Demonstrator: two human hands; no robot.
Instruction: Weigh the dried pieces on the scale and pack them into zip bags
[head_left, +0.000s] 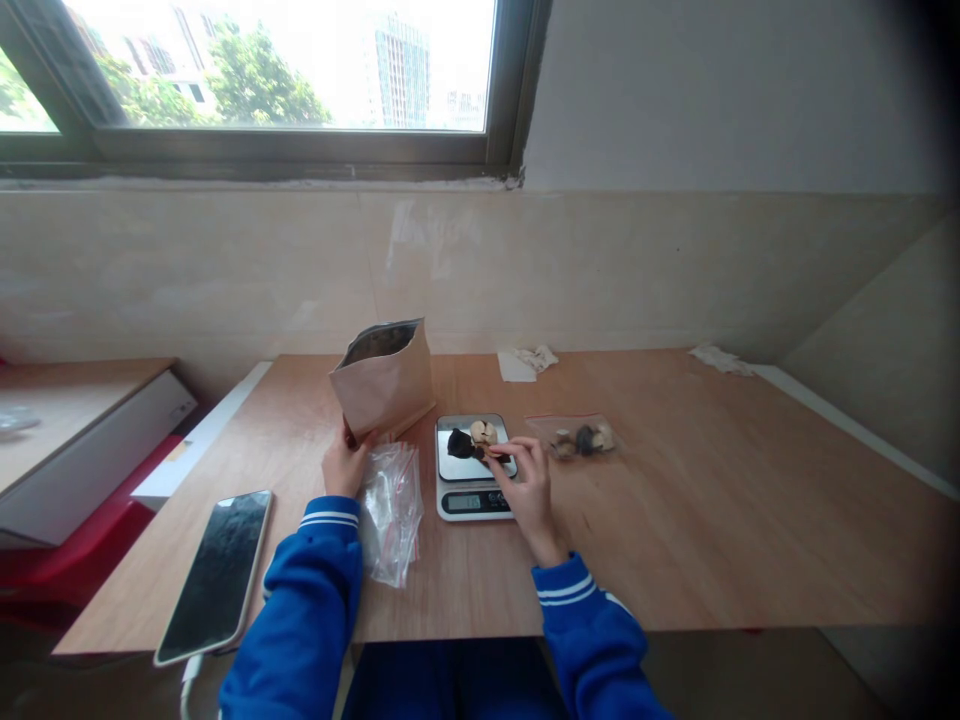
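- Head view: right hand (531,490) over the scale (441,480), fingers narrow, pinching a brown piece (481,453).
- Brown piece: at the fingertips, above the weighing plate, partly hidden by fingers; long axis looks roughly sideways, one end toward the left. Can't tell if it touches the plate.
- Black piece (459,444) left of fingertips, pale round piece (484,432) just beyond them; both on plate.
- Left hand (346,468): fingers closed on the lower left corner of the paper pouch (386,385).
- Pouch stands on the counter (675,540), mouth open and up, long axis roughly upright.
- Clear bags (391,512) lie beside left hand; filled bag (581,438) right of scale.
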